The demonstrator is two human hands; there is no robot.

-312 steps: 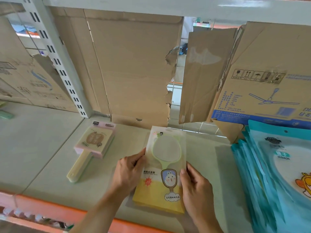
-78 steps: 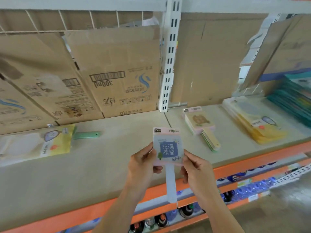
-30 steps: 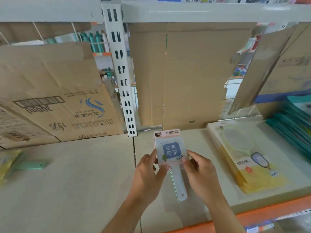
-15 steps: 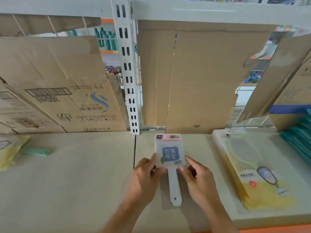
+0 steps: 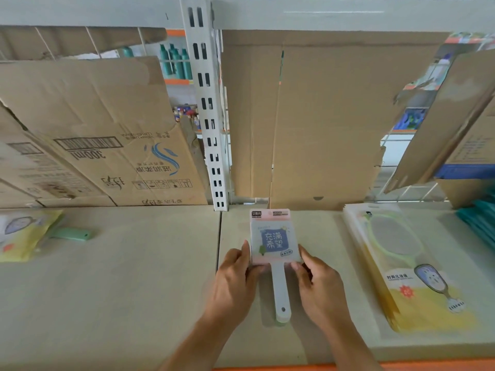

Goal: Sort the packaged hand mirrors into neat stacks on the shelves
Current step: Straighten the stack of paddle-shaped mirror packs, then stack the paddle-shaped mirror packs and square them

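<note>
- Grip state: left grip (image 5: 235,279) and right grip (image 5: 318,282) are both clamped on the pink mirror pack (image 5: 273,239). One holds each lower corner, thumbs up along the side edges.
- Far left: a yellow pack (image 5: 24,236) lies flat on the shelf (image 5: 134,277) with a green handle (image 5: 71,234) sticking out to the right. It is well apart from the hands and partly cut off by the frame edge.
- Behind it: a flattened cardboard sheet (image 5: 107,129) printed "300ml" upside down leans against the back.
- Centre-left: a white slotted upright (image 5: 206,103) stands at the seam between two shelf boards.
- Centre: the pink mirror pack lies just right of that seam, blue label up, top edge near the plain cardboard backing (image 5: 308,116). Its white handle (image 5: 280,293) points toward the person, between the two hands. A greenish edge shows under the handle tip; can't tell what it is.
- Right: a stack of yellow packs (image 5: 401,263) with round green mirrors sits squared up, near the right grip but not touching it.
- Far right: teal packs (image 5: 479,223) are stacked at the frame edge.
</note>
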